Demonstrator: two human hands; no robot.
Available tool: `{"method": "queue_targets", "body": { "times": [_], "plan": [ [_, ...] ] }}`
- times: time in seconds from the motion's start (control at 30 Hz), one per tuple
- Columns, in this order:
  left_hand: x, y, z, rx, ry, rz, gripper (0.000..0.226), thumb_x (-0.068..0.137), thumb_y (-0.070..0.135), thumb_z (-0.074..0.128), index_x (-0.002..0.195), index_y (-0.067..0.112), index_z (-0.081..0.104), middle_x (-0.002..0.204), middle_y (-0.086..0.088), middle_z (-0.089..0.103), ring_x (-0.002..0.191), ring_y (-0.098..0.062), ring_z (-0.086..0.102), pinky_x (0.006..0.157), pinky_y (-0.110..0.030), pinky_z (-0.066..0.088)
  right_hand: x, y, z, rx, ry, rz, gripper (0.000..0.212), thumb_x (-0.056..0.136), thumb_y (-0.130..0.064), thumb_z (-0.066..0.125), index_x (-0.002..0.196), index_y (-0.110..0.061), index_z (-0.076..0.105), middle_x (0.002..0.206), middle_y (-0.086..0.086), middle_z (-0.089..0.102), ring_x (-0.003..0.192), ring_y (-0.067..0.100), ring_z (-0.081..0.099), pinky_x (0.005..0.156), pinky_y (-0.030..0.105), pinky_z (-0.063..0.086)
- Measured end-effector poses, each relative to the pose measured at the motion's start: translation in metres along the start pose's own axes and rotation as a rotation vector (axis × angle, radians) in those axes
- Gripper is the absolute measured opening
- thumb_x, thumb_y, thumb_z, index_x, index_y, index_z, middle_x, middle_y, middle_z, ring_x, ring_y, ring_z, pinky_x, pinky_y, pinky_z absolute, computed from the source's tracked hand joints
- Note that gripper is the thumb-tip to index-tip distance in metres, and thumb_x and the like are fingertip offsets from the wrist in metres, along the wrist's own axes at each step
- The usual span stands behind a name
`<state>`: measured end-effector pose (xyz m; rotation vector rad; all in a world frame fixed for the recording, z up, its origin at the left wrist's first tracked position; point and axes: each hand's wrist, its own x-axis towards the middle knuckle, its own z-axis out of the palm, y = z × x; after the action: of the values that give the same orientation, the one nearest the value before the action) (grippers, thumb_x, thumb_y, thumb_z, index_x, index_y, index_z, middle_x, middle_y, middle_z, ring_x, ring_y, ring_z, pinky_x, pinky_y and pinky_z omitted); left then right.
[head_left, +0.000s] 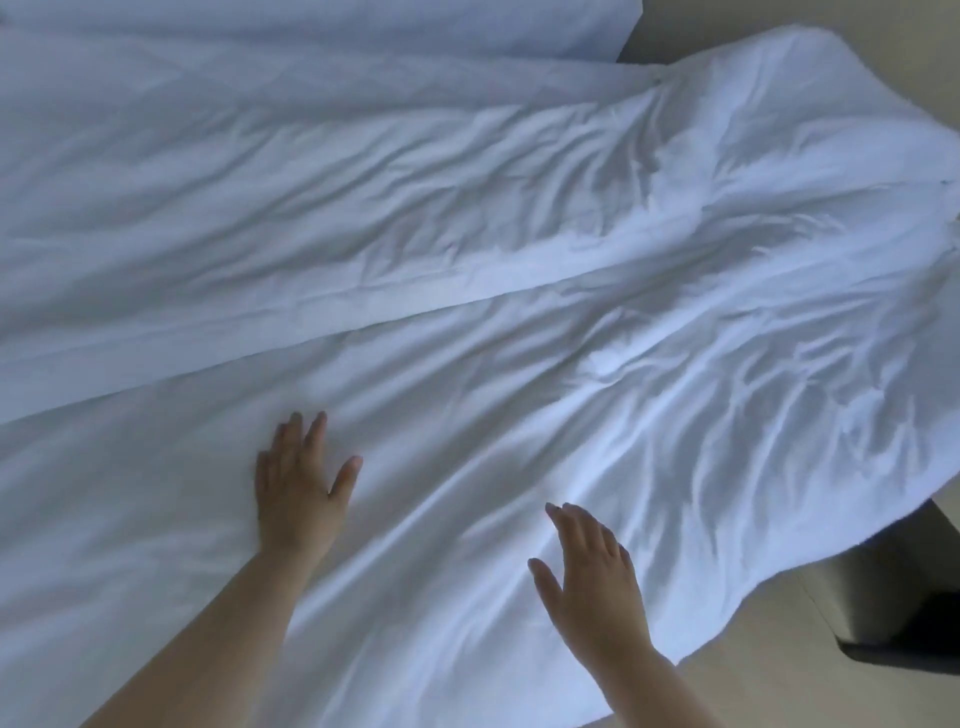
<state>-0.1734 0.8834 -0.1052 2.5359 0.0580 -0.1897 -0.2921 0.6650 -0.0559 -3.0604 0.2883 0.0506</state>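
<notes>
A white duvet (571, 322) lies spread across the bed, creased, with a long fold seam running from the left edge up toward the right. My left hand (298, 488) lies flat on the duvet, fingers straight and spread, just below the seam. My right hand (589, 577) is to its right and nearer me, fingers straight, palm down on or just above the cloth. Neither hand holds anything.
The duvet's right part hangs over the bed's edge above a beige floor (779, 675). A dark piece of furniture (904, 613) stands at the lower right. More white bedding (311, 26) lies at the top, beside a grey strip (675, 31).
</notes>
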Motion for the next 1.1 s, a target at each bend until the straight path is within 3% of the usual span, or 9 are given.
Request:
{"method": "queue_targets", "body": {
  "times": [0.23,0.37,0.53,0.67,0.73,0.8,0.87,1.0,1.1],
  "plan": [
    [0.036,-0.021,0.057,0.117,-0.003,-0.097,0.075,0.094,0.055,0.005,0.127,0.005,0.049,0.133,-0.023,0.051,0.135,-0.025,0.022,0.114,-0.026,-0.009,0.191,0.023,0.008,-0.143,0.127,-0.222,0.053,0.072,-0.037,0.038,0.117,-0.011,0.045,0.112,0.019,0.065,0.091,0.034,0.068,0.072,0.043,0.055],
    [0.047,-0.035,0.074,0.128,0.176,-0.005,0.059,0.094,0.052,0.011,0.148,0.029,0.010,0.157,0.007,0.002,0.143,-0.004,-0.002,0.116,-0.030,0.001,0.313,0.007,0.029,-0.209,0.173,-0.361,0.075,0.062,-0.019,0.079,0.124,-0.005,0.040,0.121,0.030,0.057,0.102,0.048,0.060,0.081,0.059,0.047],
    [0.056,-0.046,0.091,0.211,0.351,0.030,0.057,0.093,0.052,0.012,0.147,0.034,0.005,0.156,0.014,-0.002,0.143,-0.003,0.000,0.116,-0.030,0.003,0.397,-0.011,0.057,-0.326,0.033,-0.486,0.092,0.049,-0.015,0.087,0.128,-0.003,0.043,0.121,0.028,0.058,0.103,0.043,0.061,0.082,0.061,0.045],
    [0.058,-0.045,0.088,0.305,0.355,0.018,0.057,0.094,0.052,0.011,0.147,0.034,0.003,0.155,0.014,-0.005,0.143,-0.003,-0.002,0.116,-0.030,0.001,0.404,-0.003,0.053,-0.290,-0.202,-0.509,0.081,0.087,-0.027,0.052,0.149,-0.016,0.000,0.157,0.009,0.001,0.144,0.026,0.004,0.115,0.045,0.003],
    [0.055,-0.044,0.088,0.323,0.361,0.008,0.057,0.094,0.052,0.011,0.147,0.033,0.002,0.155,0.014,-0.006,0.143,-0.003,-0.002,0.117,-0.029,0.000,0.406,0.005,0.043,-0.306,-0.156,-0.615,0.085,0.077,-0.024,0.068,0.147,-0.012,0.021,0.152,0.016,0.022,0.138,0.032,0.029,0.109,0.053,0.022],
    [0.054,-0.044,0.089,0.336,0.393,0.021,0.057,0.094,0.052,0.011,0.147,0.033,0.002,0.155,0.014,-0.006,0.143,-0.003,-0.002,0.117,-0.029,0.000,0.417,0.004,0.047,-0.299,0.018,-0.679,0.079,0.052,-0.010,0.083,0.123,-0.001,0.051,0.113,0.027,0.062,0.090,0.040,0.066,0.068,0.051,0.051],
    [0.054,-0.045,0.089,0.334,0.383,0.025,0.057,0.094,0.051,0.011,0.147,0.033,0.001,0.155,0.014,-0.006,0.143,-0.004,-0.002,0.117,-0.029,0.001,0.423,-0.012,0.045,-0.363,0.136,-0.693,0.057,0.057,-0.003,0.071,0.110,-0.003,0.050,0.078,0.022,0.065,0.056,0.035,0.064,0.048,0.035,0.048],
    [0.052,-0.041,0.082,0.347,0.367,0.031,0.056,0.095,0.052,0.010,0.147,0.033,0.001,0.155,0.015,-0.007,0.143,-0.003,-0.003,0.117,-0.029,0.001,0.412,-0.018,0.020,-0.330,0.036,-0.486,0.039,0.085,0.002,0.040,0.123,-0.004,0.049,0.097,0.018,0.063,0.077,0.035,0.058,0.064,0.030,0.033],
    [0.041,-0.030,0.071,0.268,0.389,0.071,0.057,0.096,0.053,0.013,0.147,0.031,0.005,0.155,0.017,-0.005,0.142,0.001,-0.001,0.117,-0.025,0.002,0.370,0.009,-0.017,-0.075,0.198,-0.573,0.035,0.073,-0.002,0.042,0.100,0.001,0.064,0.074,0.017,0.067,0.055,0.034,0.058,0.051,0.025,0.029]
  ]
}}
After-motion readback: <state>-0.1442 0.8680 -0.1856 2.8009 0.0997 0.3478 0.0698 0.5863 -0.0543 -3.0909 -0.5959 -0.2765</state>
